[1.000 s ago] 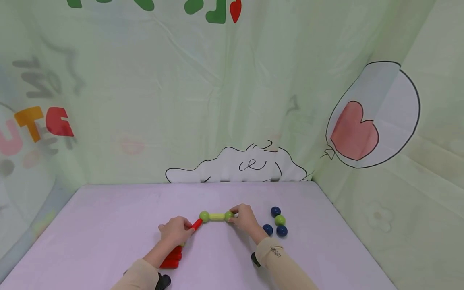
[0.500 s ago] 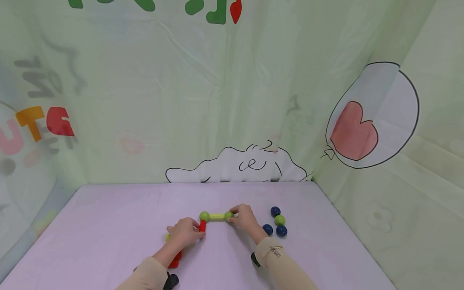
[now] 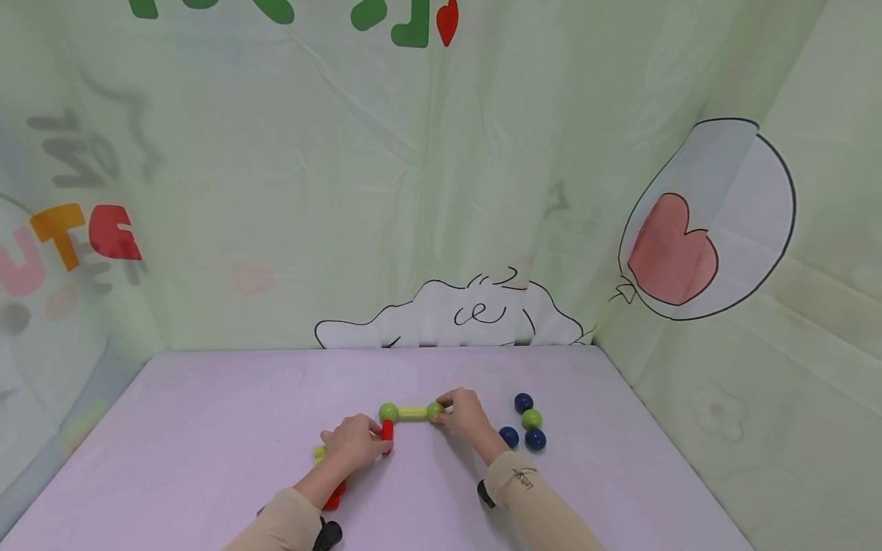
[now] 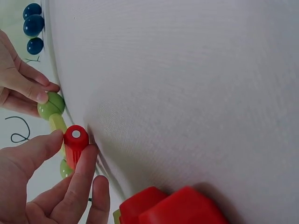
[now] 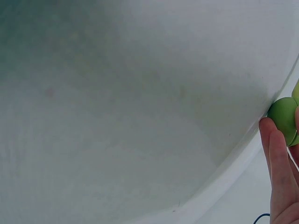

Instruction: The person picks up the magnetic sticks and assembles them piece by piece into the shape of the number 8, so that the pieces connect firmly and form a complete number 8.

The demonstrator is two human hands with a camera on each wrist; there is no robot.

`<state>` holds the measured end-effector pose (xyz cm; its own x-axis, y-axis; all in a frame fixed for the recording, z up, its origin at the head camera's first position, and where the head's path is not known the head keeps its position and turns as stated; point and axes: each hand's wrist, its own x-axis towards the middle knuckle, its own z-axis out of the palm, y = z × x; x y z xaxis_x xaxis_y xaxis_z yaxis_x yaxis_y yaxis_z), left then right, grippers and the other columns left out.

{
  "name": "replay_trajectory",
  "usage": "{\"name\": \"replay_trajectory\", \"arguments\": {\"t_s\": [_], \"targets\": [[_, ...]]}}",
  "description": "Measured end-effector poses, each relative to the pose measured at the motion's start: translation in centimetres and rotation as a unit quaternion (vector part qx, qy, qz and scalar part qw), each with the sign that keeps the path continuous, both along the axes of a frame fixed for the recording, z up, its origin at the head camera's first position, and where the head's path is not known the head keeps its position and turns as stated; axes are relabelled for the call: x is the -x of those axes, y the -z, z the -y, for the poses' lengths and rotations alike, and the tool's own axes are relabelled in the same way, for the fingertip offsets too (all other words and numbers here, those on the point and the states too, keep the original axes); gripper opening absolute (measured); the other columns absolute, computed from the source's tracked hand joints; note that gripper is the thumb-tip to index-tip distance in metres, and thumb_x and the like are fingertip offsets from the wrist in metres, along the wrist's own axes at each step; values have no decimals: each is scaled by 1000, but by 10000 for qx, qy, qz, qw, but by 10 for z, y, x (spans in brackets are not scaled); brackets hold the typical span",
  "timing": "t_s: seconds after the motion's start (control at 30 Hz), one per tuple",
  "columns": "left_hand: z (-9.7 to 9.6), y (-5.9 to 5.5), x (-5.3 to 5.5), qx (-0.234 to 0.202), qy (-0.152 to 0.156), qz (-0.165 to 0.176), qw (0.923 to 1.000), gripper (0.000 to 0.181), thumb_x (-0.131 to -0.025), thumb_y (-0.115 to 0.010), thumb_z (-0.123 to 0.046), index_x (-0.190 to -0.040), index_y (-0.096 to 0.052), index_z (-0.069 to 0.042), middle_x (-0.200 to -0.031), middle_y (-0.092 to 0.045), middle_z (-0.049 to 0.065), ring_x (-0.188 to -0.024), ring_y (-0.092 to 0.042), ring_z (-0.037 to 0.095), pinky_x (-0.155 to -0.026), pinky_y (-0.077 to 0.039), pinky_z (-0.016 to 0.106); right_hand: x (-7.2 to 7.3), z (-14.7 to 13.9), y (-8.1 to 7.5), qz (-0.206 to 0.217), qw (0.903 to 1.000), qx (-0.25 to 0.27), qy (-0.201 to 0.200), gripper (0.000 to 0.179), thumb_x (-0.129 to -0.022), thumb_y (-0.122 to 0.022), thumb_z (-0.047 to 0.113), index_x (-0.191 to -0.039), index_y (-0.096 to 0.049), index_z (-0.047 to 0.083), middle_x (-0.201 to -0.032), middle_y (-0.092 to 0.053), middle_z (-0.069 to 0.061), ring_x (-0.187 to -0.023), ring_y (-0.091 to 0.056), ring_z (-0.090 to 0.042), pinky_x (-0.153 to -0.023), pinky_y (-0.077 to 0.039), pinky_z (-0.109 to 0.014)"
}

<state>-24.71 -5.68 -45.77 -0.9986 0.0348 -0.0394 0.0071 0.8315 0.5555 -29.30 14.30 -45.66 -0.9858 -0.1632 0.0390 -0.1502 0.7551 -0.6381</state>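
Note:
My left hand (image 3: 354,442) pinches a red rod (image 3: 387,435) between thumb and fingers. The rod's far end meets a green ball (image 3: 389,412), and a pale metal disc shows in its near end in the left wrist view. From that ball a yellow-green rod (image 3: 413,413) runs right to a second green ball (image 3: 435,412). My right hand (image 3: 465,415) grips this second ball, also seen as a green ball (image 5: 282,120) at the right edge of the right wrist view. The red rod stands at about a right angle to the yellow-green one.
Several red rods (image 3: 334,499) and yellow-green rods (image 3: 320,453) lie by the left forearm, partly hidden. Right of the right hand sit a loose green ball (image 3: 531,418) and blue balls (image 3: 535,438). A printed curtain stands behind the lilac table (image 3: 227,413).
The left hand has moved slightly right, swinging the red rod from a slant to pointing straight toward me from the left green ball. The right hand has stayed on its ball.

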Motion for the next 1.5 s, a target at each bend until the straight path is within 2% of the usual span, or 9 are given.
{"name": "replay_trajectory", "arguments": {"t_s": [0.43,0.73,1.0,1.13,1.3,1.5], "targets": [[0,-2,-2,-132,21,6,9999,26,-74,-75,-28,-87,-68,-7,-63,-57,-4,-67,-52,15,-77,-31,53,-1,0,1,18,10000,31,81,28,-75,-73,3,-101,-66,-5,-97,-65,-14,-90,-62,-26,-73,-51,-32],[0,-3,-3,-138,38,40,9999,25,-74,-74,-28,-87,-67,-7,-62,-56,-4,-69,-52,16,-81,-30,57,0,0,1,-89,10000,28,28,28,-73,-73,2,-100,-66,-5,-96,-65,-14,-89,-62,-26,-72,-51,-32],[5,0,-2,-240,341,-111,9991,25,-75,-73,-26,-90,-69,-6,-65,-58,-6,-68,-52,13,-80,-31,59,-1,0,1,-22,10000,42,48,28,-73,-74,2,-100,-66,-5,-96,-66,-14,-88,-62,-26,-72,-51,-32],[6,0,-2,-299,378,-118,9988,23,-75,-72,-23,-91,-69,-6,-65,-58,-6,-67,-52,13,-80,-31,59,-2,0,0,42,9999,84,99,28,-73,-74,3,-99,-67,-4,-96,-66,-14,-89,-62,-26,-73,-51,-33],[9,-3,-3,-373,389,-109,9985,23,-77,-71,-23,-92,-69,-6,-71,-61,-5,-70,-55,14,-78,-33,55,-2,0,-1,79,9998,155,102,28,-73,-74,3,-99,-67,-4,-96,-66,-14,-91,-61,-27,-74,-51,-33],[21,-7,-4,-524,654,-24,9965,23,-80,-68,-20,-99,-68,-8,-78,-61,-5,-75,-54,13,-76,-34,49,-1,-1,-1,108,9997,44,205,27,-72,-75,5,-98,-68,-1,-95,-66,-11,-93,-60,-26,-76,-50,-34]]}}
